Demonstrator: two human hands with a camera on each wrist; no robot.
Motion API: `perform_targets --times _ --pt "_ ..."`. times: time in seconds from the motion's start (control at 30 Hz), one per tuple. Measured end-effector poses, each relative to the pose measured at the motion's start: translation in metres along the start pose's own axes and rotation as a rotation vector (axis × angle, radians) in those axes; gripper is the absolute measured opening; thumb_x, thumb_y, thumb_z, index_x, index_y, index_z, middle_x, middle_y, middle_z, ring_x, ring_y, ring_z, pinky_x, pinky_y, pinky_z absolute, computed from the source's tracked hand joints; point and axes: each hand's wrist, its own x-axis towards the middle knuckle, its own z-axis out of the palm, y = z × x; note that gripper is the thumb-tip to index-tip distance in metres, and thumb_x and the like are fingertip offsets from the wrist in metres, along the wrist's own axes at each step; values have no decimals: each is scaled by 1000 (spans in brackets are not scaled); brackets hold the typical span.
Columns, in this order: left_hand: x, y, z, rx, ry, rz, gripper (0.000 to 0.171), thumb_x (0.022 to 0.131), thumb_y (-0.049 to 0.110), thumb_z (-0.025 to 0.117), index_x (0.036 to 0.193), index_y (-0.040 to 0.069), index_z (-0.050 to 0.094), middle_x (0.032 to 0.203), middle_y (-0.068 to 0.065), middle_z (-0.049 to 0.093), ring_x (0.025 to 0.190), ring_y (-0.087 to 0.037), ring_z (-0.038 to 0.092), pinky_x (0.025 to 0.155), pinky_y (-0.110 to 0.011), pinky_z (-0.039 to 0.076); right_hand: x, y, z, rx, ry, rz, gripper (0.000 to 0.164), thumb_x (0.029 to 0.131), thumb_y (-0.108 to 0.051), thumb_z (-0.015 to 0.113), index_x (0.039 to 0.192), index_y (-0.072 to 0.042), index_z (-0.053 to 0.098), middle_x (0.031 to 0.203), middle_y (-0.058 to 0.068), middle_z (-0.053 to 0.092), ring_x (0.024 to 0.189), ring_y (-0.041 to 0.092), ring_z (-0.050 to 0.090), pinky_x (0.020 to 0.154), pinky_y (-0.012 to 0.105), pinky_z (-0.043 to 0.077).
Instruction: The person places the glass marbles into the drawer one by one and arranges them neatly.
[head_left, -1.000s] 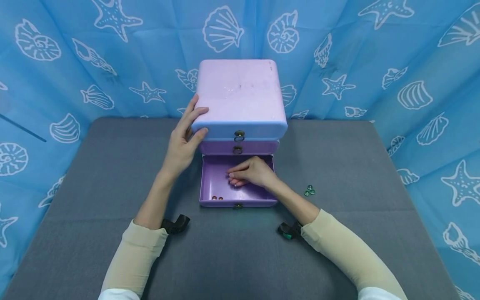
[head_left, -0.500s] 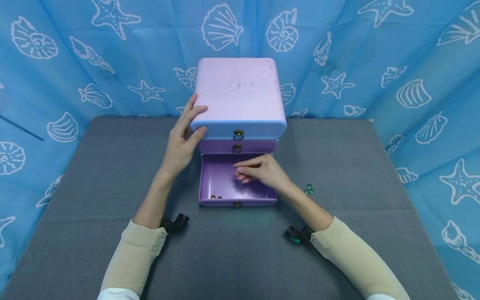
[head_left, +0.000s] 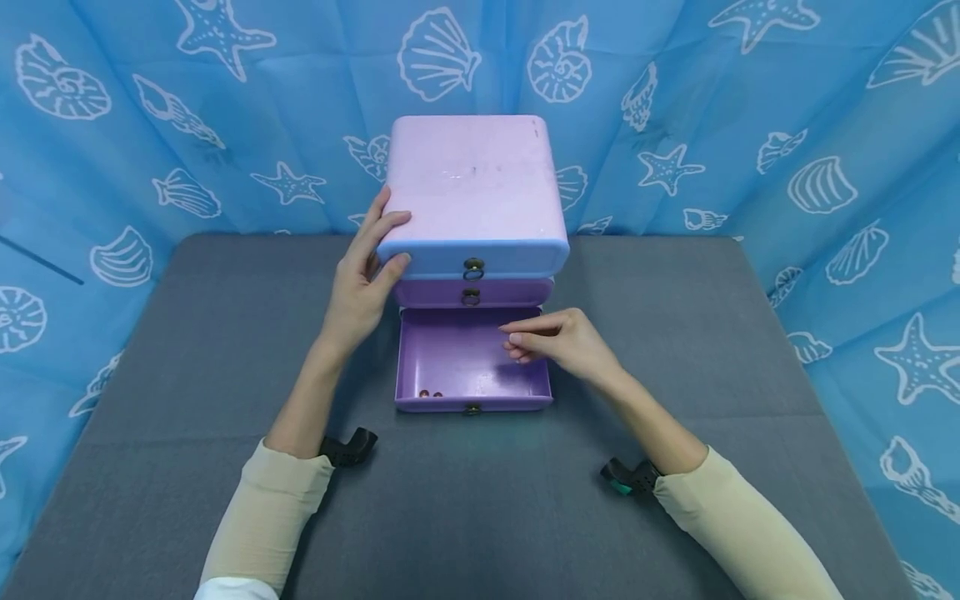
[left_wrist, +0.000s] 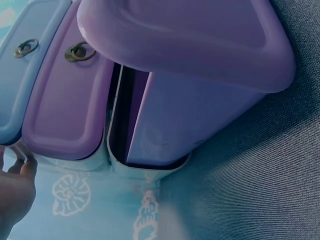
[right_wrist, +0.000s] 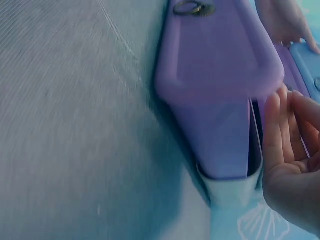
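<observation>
A small drawer cabinet (head_left: 480,179) with a pale pink top stands at the back. My left hand (head_left: 360,287) grips its left front corner, thumb on the front and fingers over the top and side. The lowest purple drawer (head_left: 450,354) is pulled out. Two small brown beads (head_left: 431,394) lie in its front left corner. Over the drawer's right side hovers my right hand (head_left: 570,343), fingers loosely bent, thumb and forefinger tips close together. Nothing shows between them, also in the right wrist view, where the hand (right_wrist: 290,160) overlaps the drawer's side.
Above the pulled-out drawer are a closed purple drawer (head_left: 510,292) and a closed blue drawer (head_left: 427,260) with ring pulls. A grey cloth (head_left: 480,500) covers the table. A blue shell-print curtain (head_left: 300,75) hangs right behind the cabinet.
My right hand has moved right, from the middle of the drawer to its right edge. Its forearm now covers the green beads seen earlier on the table. The left hand keeps its place.
</observation>
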Motion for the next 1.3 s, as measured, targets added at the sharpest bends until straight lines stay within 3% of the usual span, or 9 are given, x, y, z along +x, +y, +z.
perform_targets --times 0.13,0.3,0.63,0.97,1.3 --pt "-1 -7 0 -3 2 0 42 100 3 57 141 2 51 164 1 23 150 -17 20 115 -36 33 -10 1 -15 -29 20 -2 34 93 -11 70 119 10 67 97 23 73 87 35 73 80 52 57" --pt "0 11 2 -3 2 -28 41 99 -1 55 139 -5 49 164 -9 21 150 -18 19 115 -37 32 -23 2 -33 -103 61 -18 32 94 -15 70 118 7 69 97 15 75 86 27 74 80 54 56" --pt "-1 15 2 12 -3 -40 41 98 -6 54 138 -6 48 164 -12 20 151 -18 18 117 -39 29 -41 17 -60 -162 160 -80 33 95 -15 69 117 10 68 99 13 76 92 34 72 79 34 59" --pt "-1 16 3 13 -11 -38 42 97 -10 51 139 -8 46 164 -16 18 151 -20 19 116 -37 31 -60 35 -80 -220 208 -68 30 95 -11 67 114 13 67 101 19 74 86 22 73 75 33 60" --pt "0 17 3 34 -6 -36 43 97 -9 53 139 -7 47 164 -15 19 151 -19 19 116 -39 31 -77 50 -92 -241 227 -67 30 95 -9 67 115 13 66 106 17 73 88 18 71 72 30 59"
